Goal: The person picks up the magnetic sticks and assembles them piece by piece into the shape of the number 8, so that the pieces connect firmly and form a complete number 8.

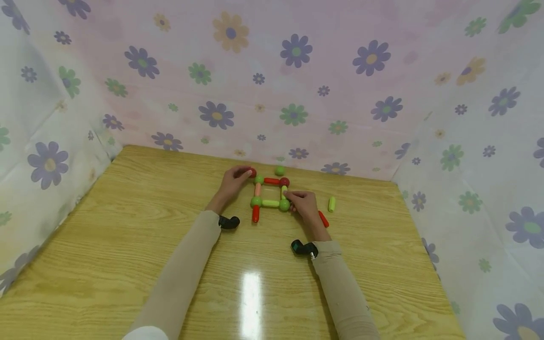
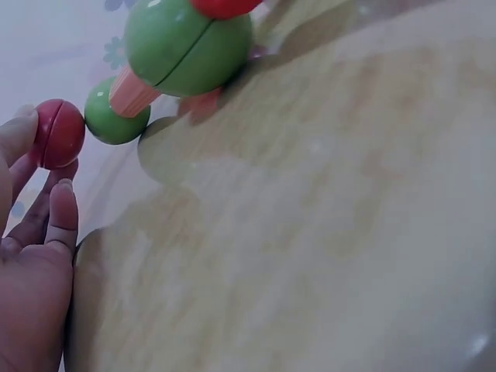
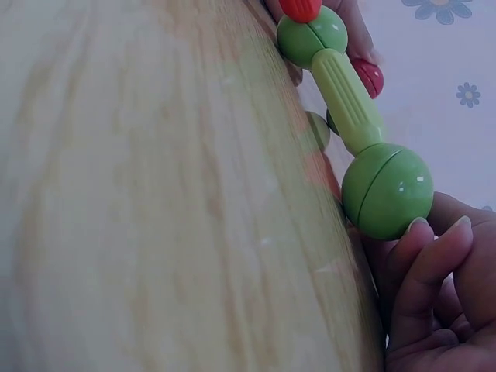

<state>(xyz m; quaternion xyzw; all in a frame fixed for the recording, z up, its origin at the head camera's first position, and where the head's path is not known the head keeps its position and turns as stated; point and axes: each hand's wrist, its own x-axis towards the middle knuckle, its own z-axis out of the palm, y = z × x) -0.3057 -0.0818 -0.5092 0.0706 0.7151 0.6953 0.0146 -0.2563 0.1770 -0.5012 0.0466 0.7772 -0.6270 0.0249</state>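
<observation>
A square of toy sticks and balls lies on the table, with green balls at three corners and a dark red ball [image 1: 284, 182] at the far right one. My left hand [image 1: 231, 183] pinches a loose red ball [image 2: 60, 133] right beside the far left green ball [image 2: 116, 112]. At the square's right side, my right hand [image 1: 305, 204] pinches the yellow-green stick [image 1: 284, 191], its curled fingers against the near right green ball [image 3: 387, 191]. A red stick [image 1: 255, 214] juts toward me from the near left green ball [image 1: 256, 201]. The right thumb is largely hidden in the right wrist view.
Behind the square sits a loose green ball [image 1: 279, 170]. To the right lie a yellow-green stick [image 1: 332, 204] and a red stick [image 1: 324, 219], the latter close to my right wrist. Flowered cloth [image 1: 263, 94] rises along the wooden table's [image 1: 170, 264] back and sides.
</observation>
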